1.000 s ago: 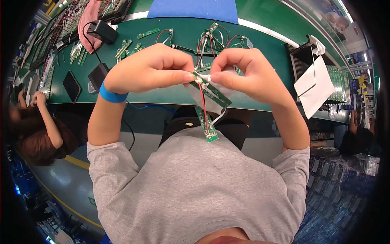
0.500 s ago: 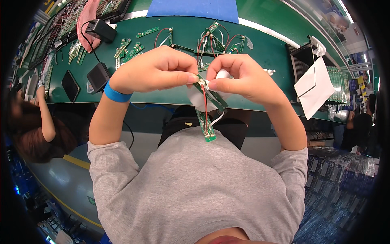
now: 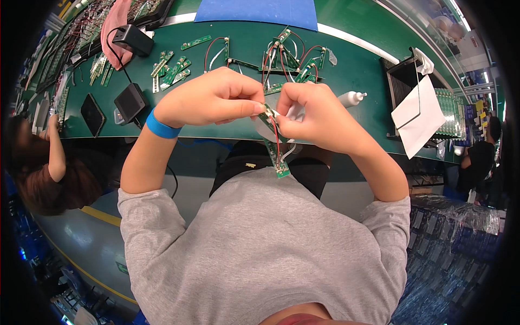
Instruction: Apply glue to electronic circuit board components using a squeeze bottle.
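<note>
Centre of the frame: a small yellow emblem (image 3: 251, 164) on black cloth, any writing too small to read. Above it, the left hand (image 3: 219, 100) pinches the upper end of a narrow green circuit board (image 3: 267, 118) with red wire; the right hand (image 3: 318, 119) closes in beside it, its exact grip hidden. Upper right of centre: a white nozzle-tipped bottle (image 3: 351, 99). Top: wired green boards (image 3: 284, 37) on the dark-green table (image 3: 371, 78).

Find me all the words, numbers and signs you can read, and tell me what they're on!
No words or numbers can be read.
Dangling green circuit board: any marks are too small to read.
Yellow mark on the dark shorts: too small to read.
Green floor sign: too blurred to make out.
</note>
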`<action>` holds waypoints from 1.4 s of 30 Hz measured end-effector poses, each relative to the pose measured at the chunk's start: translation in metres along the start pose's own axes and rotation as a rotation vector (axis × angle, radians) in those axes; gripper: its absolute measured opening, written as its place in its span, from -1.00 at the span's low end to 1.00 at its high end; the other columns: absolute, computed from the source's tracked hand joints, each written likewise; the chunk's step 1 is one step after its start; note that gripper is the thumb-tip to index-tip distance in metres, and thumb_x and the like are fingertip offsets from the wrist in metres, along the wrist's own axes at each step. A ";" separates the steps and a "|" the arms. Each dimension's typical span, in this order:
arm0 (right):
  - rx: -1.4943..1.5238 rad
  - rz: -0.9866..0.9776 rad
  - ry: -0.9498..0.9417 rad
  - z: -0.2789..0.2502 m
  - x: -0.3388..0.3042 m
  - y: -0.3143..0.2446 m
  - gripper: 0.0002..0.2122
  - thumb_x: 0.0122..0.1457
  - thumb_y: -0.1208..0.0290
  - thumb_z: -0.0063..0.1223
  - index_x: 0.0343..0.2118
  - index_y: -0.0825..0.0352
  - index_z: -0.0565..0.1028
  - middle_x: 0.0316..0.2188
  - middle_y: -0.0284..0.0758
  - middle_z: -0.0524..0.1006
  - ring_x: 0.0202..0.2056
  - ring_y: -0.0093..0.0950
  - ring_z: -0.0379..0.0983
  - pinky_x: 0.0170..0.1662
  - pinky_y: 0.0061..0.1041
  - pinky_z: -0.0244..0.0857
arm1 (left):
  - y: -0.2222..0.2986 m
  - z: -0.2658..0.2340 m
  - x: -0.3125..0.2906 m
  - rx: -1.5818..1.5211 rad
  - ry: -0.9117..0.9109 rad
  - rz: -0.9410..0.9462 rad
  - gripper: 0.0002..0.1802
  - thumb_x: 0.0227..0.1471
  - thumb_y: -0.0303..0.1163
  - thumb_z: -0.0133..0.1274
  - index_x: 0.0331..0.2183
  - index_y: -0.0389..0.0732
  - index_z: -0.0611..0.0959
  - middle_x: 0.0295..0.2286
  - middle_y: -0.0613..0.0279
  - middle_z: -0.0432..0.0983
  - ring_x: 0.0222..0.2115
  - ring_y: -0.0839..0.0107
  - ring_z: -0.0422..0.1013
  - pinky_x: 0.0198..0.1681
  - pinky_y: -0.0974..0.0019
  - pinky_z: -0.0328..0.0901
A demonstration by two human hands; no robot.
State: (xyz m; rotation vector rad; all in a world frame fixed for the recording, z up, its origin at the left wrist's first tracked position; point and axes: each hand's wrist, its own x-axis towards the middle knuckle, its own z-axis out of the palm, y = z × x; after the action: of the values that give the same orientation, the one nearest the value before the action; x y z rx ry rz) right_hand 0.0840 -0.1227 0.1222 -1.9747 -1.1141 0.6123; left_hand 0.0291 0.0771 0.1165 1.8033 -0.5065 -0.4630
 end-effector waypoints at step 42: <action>0.051 0.290 0.858 -0.001 -0.083 0.221 -0.51 -0.15 0.45 0.10 -0.10 0.40 0.24 -0.22 -0.21 0.35 -0.13 -0.41 0.25 -0.11 -0.51 0.10 | -0.101 -0.092 0.019 0.578 0.357 -0.645 -0.71 -0.17 -0.26 -0.02 -0.51 -0.34 0.49 -0.65 0.08 0.43 -0.65 0.31 0.37 -0.54 0.33 0.25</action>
State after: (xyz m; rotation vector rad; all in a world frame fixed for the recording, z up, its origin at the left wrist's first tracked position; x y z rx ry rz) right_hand 0.1515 -0.2654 -0.0535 -2.0400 -0.2852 -0.0966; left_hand 0.1066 0.1653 0.0437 2.5473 0.2413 -0.4333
